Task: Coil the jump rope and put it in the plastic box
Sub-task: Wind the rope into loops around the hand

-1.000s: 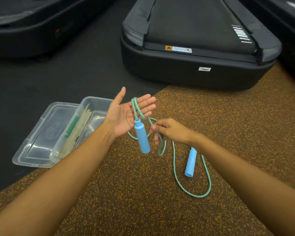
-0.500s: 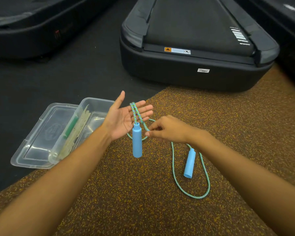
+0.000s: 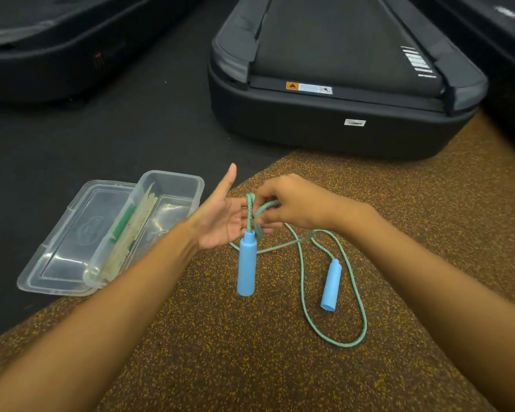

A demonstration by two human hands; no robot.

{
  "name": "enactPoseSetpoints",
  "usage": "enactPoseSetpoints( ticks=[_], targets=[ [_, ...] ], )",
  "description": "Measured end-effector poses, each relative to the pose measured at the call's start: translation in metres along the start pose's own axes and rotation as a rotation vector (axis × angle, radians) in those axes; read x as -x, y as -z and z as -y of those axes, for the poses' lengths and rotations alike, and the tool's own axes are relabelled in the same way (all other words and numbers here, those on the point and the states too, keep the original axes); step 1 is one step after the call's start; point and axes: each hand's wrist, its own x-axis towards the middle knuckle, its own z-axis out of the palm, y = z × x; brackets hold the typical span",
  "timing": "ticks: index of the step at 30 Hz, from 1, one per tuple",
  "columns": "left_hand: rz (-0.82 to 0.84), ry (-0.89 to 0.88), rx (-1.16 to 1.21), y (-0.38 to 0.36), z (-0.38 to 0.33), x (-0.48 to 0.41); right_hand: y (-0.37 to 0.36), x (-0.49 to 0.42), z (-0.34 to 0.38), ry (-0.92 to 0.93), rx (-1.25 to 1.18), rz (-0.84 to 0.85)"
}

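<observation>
My left hand is held flat, palm up, thumb raised, with the teal braided jump rope looped over its fingers. One blue handle hangs from that loop below the palm. My right hand pinches a strand of the rope just above the left fingers. The rest of the rope trails down to the floor in a long loop, and the second blue handle lies there. The clear plastic box stands open on the floor to the left of my left hand, its hinged lid laid flat beside it.
A green strip and a pale worn strip run along the box's hinge edge. A black treadmill base stands right behind the hands; another dark machine is at the far left. The floor is brown speckled rubber under the hands and black on the left.
My right hand has risen from below the left palm and brought a rope strand up over the left fingers. The hanging handle has swung to vertical. More rope has lifted off the floor.
</observation>
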Motion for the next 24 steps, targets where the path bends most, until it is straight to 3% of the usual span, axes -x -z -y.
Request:
enactPoseSetpoints(
  ticks=[11,20,24],
  targets=[
    [0.199,0.116,0.068,-0.013,0.008,-0.005,-0.006,0.002,-0.028,-0.122,-0.644,-0.16],
    [0.297,0.068,0.174,-0.015,0.007,-0.005,-0.035,0.01,-0.043,-0.327,-1.053,-0.264],
    [0.288,-0.034,0.259,-0.014,0.002,-0.004,-0.046,0.013,-0.044,-0.385,-1.073,-0.248]
  ],
)
